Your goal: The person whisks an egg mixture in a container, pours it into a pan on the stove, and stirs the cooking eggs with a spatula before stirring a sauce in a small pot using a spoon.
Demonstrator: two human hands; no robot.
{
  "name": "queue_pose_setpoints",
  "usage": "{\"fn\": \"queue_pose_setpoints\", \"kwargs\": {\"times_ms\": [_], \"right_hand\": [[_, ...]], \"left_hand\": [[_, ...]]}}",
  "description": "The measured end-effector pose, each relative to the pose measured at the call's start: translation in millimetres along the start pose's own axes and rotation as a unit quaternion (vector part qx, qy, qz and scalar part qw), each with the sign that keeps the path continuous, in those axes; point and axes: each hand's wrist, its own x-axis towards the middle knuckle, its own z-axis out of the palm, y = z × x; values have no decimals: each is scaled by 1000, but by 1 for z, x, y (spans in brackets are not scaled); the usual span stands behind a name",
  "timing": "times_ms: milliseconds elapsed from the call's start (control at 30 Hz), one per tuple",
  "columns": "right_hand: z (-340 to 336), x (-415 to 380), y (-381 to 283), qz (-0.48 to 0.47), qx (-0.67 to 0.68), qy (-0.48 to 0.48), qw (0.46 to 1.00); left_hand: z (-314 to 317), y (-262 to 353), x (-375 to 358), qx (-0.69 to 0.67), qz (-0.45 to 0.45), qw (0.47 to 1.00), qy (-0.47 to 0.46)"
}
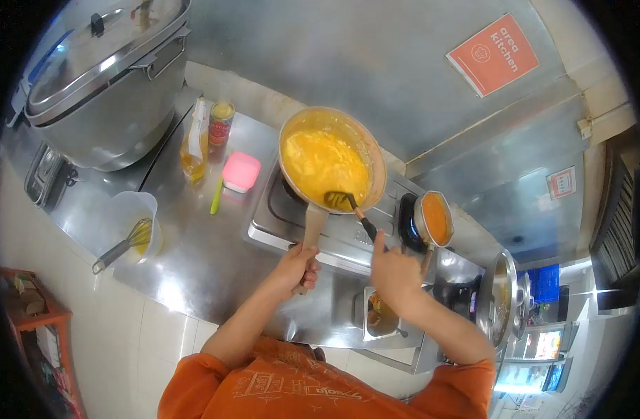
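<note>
My left hand (298, 271) is closed round the long beige handle of a frying pan (378, 164), which is tilted above a gas stove (272, 218). Yellow egg (323, 157), partly set and partly runny, covers the pan's bottom. In my right hand (397, 276) is a black slotted spatula (364, 222), its index finger stretched along the handle. The slotted head touches the egg at the pan's near edge. To the right, a small pan (448, 234) of orange sauce sits on another burner, its handle passing close to my right hand.
A big lidded steel pot (110, 133) stands at the left. Between it and the stove are an oil pouch (194, 143), a can (221, 126) and a pink-lidded tub (241, 171). A whisk (128, 244) rests in a jug (149, 209). A metal container (381, 314) sits in front.
</note>
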Motion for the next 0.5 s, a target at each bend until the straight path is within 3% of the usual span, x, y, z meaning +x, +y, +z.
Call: {"fn": "queue_pose_setpoints", "kwargs": {"times_ms": [133,300,367,467,500], "right_hand": [[46,41,-17,12,-58,118,991],[54,100,-17,44,-13,127,991],[69,127,0,37,-20,200,979],[-2,115,17,92,84,127,984],[-9,113,41,45,130,148,979]], "left_hand": [[2,1,0,11,-1,1000,18],[-8,-10,10,28,57,998,5],[-9,-9,9,26,69,997,21],[-6,-8,8,34,62,997,11],[-7,-8,9,34,56,998,-6]]}}
